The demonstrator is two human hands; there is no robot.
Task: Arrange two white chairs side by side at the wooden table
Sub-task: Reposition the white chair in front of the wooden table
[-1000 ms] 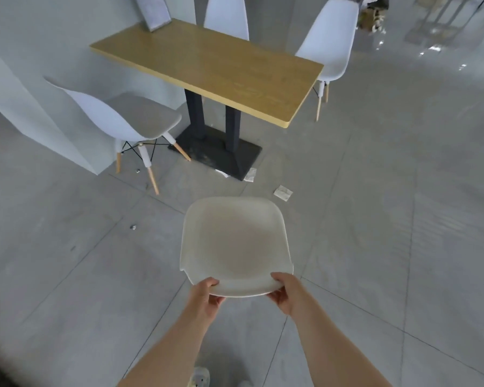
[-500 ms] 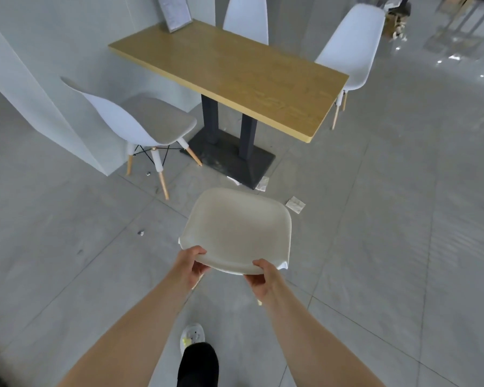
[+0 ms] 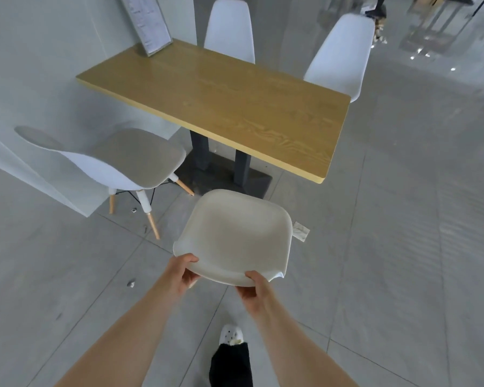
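I carry a white chair (image 3: pixel 236 233) by the top edge of its backrest, its seat facing the table. My left hand (image 3: pixel 183 272) grips the backrest's left part and my right hand (image 3: pixel 253 287) its right part. The chair's legs are hidden beneath the seat. The wooden table (image 3: pixel 221 99) stands just ahead on a dark pedestal base (image 3: pixel 224 174). On its near side, at the left, a second white chair (image 3: pixel 118 163) with a grey seat pad stands on wooden legs, turned toward the table.
Two more white chairs (image 3: pixel 231 32) (image 3: pixel 342 54) stand at the table's far side. A framed menu board (image 3: pixel 148 22) leans at the table's far left end. A white wall panel (image 3: pixel 25 169) rises at left. Paper scraps (image 3: pixel 301 231) lie on the tiled floor.
I have stepped closer to the table, carrying the chair forward; its front edge now reaches the pedestal base. Both hands keep their grip on the backrest.
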